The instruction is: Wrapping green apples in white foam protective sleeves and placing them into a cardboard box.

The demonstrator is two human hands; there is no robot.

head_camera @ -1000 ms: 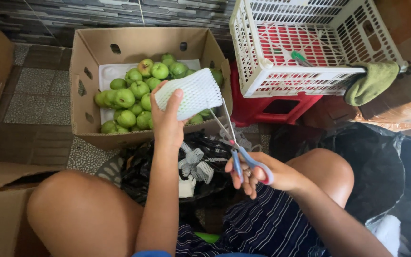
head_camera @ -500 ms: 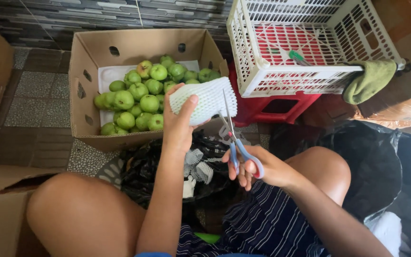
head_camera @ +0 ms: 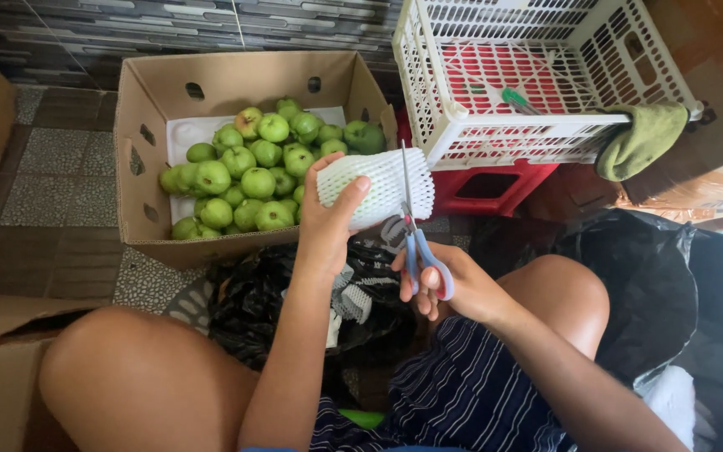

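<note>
While the left hand (head_camera: 328,222) is wrapped around a white foam net sleeve (head_camera: 378,187), gripping it from the left with the thumb on its front, the right hand (head_camera: 453,289) has its fingers closed through the blue handles of a pair of scissors (head_camera: 416,230), whose blades point upward across the sleeve's right part. The sleeve is held in the air above the person's lap, just in front of an open cardboard box (head_camera: 140,209) filled with green fruit (head_camera: 257,180). A white plastic crate (head_camera: 495,138) rests on a red crate (head_camera: 495,188) to the right, with a green cloth (head_camera: 642,138) draped over its corner, and a black plastic bag (head_camera: 278,293) holding foam offcuts lies between the knees.
</note>
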